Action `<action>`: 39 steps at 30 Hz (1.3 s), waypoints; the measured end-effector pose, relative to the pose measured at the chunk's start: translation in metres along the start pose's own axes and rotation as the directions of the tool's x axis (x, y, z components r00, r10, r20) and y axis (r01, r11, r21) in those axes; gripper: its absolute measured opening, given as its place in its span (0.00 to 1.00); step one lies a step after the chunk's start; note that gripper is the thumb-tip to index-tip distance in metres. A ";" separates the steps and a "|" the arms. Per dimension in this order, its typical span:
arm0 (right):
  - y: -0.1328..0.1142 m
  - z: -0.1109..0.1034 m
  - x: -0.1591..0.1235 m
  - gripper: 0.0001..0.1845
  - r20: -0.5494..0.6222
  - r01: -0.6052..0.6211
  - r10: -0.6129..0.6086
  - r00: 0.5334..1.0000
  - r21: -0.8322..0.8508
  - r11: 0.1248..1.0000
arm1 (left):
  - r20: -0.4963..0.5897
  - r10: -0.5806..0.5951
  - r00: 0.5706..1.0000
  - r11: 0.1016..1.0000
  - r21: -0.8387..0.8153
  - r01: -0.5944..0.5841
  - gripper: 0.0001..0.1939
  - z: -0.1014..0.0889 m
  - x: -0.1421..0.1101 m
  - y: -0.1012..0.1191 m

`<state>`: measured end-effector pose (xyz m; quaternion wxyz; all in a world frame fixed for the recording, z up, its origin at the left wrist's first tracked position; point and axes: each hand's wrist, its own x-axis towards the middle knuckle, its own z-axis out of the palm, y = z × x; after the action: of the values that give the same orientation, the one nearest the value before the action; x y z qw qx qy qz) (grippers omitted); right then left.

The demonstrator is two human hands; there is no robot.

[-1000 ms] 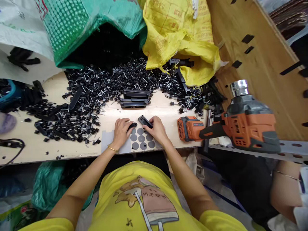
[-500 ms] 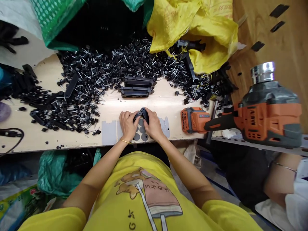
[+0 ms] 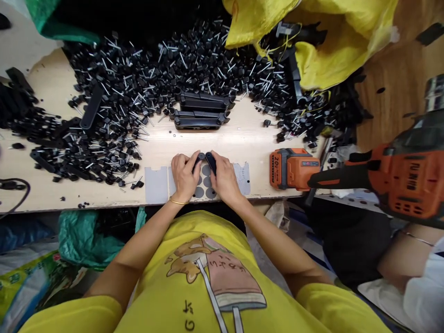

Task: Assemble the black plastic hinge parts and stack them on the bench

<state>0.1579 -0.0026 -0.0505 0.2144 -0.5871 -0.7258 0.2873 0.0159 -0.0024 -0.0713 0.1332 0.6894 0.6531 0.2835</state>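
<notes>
**Two black pieces meeting over the grey sheet**

At the near edge of the wooden bench (image 3: 243,143), both hands are working together above a grey backing sheet (image 3: 157,184) dotted with dark round pads (image 3: 207,181); about five pads are showing, the rest hidden under the fingers. The left hand (image 3: 183,173) is curling closed around one small black part (image 3: 198,159), and the right hand (image 3: 224,178) is pinching a second black part (image 3: 211,161), so the two pieces are touching tip to tip between the thumbs. By my reading, the joining step is in hand; what it is calling for next is careful alignment and a firm squeeze, with the pieces kept steady.

Just right of the hands, one orange cordless driver (image 3: 294,169) is lying on the bench edge. Farther back, three long black assemblies (image 3: 201,113) are lying stacked side by side. Beyond them, a heap of black pins (image 3: 145,88), far too many to count, is spreading across the bench, and one yellow sack (image 3: 329,41) is slumping at the far right.
</notes>
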 end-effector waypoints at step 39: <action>0.007 -0.002 -0.002 0.30 -0.048 -0.029 0.034 0.998 0.095 0.995 | 0.073 0.017 0.997 0.999 0.045 -0.020 0.18 0.004 -0.005 0.008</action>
<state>0.1650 -0.0031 -0.0532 0.2553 -0.5945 -0.6966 0.3101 0.0250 -0.0073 -0.0709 0.1385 0.7082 0.6476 0.2446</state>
